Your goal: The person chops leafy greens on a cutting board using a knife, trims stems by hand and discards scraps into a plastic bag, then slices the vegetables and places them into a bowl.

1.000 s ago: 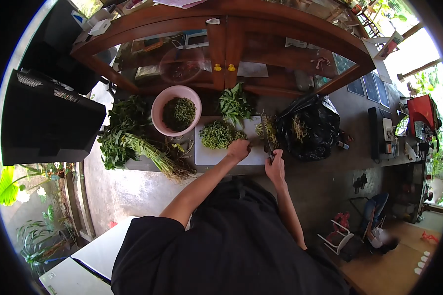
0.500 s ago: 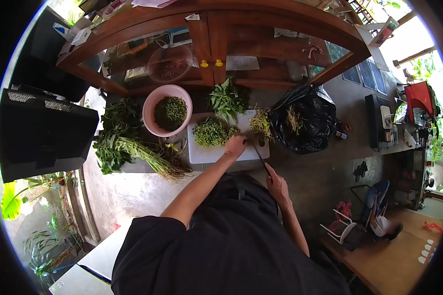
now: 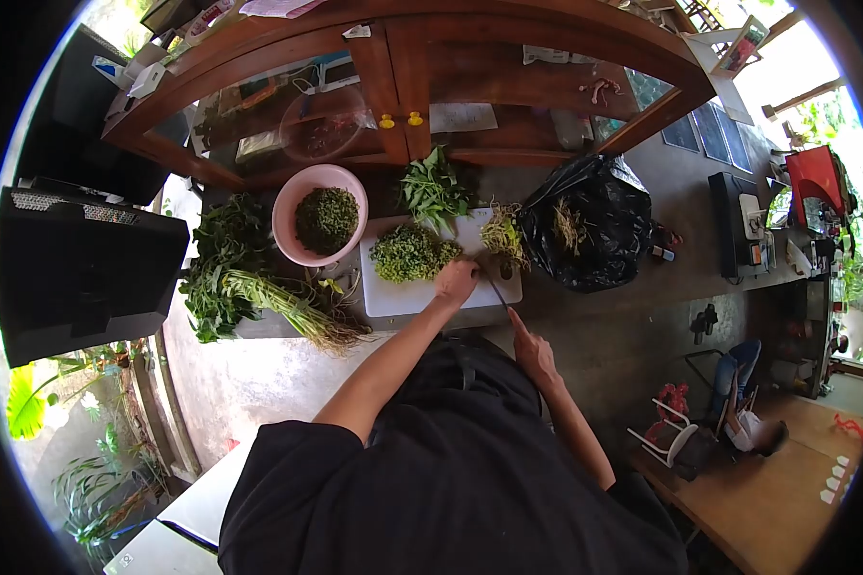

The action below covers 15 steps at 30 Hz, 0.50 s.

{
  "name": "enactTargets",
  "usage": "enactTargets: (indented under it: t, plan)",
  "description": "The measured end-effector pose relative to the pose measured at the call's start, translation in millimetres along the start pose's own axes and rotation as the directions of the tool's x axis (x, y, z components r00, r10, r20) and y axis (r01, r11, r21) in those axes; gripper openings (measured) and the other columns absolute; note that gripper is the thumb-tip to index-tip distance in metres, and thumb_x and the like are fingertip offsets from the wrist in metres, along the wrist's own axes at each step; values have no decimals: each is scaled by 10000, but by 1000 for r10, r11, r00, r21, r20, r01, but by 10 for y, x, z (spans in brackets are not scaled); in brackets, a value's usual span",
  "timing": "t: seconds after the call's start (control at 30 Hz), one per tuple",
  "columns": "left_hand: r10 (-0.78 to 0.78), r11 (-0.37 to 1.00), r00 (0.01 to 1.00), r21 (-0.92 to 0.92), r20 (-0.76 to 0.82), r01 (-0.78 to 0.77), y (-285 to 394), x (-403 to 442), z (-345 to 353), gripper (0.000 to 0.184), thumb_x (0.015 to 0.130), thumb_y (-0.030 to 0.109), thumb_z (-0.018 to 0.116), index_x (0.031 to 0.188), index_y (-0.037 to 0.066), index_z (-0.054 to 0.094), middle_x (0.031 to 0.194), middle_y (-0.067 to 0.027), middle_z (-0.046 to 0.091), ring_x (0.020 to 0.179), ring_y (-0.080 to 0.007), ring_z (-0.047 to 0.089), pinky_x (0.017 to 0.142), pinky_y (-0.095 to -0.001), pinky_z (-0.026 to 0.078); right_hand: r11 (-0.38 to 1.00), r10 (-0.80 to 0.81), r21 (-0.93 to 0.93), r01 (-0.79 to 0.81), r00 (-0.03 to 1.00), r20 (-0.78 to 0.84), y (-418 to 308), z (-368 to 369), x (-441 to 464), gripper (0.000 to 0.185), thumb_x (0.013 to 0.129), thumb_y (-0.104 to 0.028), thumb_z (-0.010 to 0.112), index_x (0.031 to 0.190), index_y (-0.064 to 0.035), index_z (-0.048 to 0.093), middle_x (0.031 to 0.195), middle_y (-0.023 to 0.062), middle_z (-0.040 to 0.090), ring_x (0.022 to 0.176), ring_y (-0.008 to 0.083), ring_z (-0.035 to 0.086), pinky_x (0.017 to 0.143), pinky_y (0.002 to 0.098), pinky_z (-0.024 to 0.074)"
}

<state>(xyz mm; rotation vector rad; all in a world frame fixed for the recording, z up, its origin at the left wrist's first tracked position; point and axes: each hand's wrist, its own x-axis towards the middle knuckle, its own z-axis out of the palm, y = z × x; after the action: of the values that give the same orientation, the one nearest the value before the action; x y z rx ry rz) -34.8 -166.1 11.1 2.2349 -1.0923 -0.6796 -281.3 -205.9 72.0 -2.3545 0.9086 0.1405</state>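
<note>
My right hand (image 3: 535,356) is wrapped round the handle of a knife (image 3: 498,291), its blade slanting up and left over the right part of a white cutting board (image 3: 393,305). On the board my left hand (image 3: 457,280) is closed, fingers curled down beside the blade's tip; what they hold is hidden. A heap of chopped greens (image 3: 408,255) lies just left of that hand. Leafy green sprigs (image 3: 433,192) rest across the board's back edge. Cut stem ends with roots (image 3: 501,236) lie on its right side.
Left of the board stand a pink bowl (image 3: 280,222) of chopped greens and a bundle of rooted stems (image 3: 283,305). At right sits a black plastic bag (image 3: 604,251) with plant scraps. A glass-door wooden cabinet (image 3: 408,72) lines the back. Another person (image 3: 743,407) is at lower right.
The whole view has shifted slightly. My right hand and the knife have moved a little and the wrist has turned; my left hand stays by the chopped heap.
</note>
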Motion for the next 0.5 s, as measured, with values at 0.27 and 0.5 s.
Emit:
enactTargets:
  t: [0.27, 0.5]
  plan:
    - [64, 996, 992, -61, -105, -71, 17, -95, -146, 177, 817, 146, 622, 941, 77, 727, 933, -111, 697, 842, -323, 672, 763, -426, 545, 995, 61, 76, -65, 997, 49, 13, -26, 14, 631, 909, -112, 470, 1491, -279, 294, 763, 247, 645, 722, 445, 632, 651, 567, 470]
    - [19, 967, 986, -249, -166, -60, -147, -242, -393, 161, 802, 132, 671, 927, 43, 721, 872, -125, 712, 746, -285, 688, 701, -369, 548, 981, -18, 193, 25, 999, -38, -156, -191, 0, 597, 911, -135, 500, 1473, -269, 347, 792, 253, 641, 752, 448, 622, 679, 555, 474]
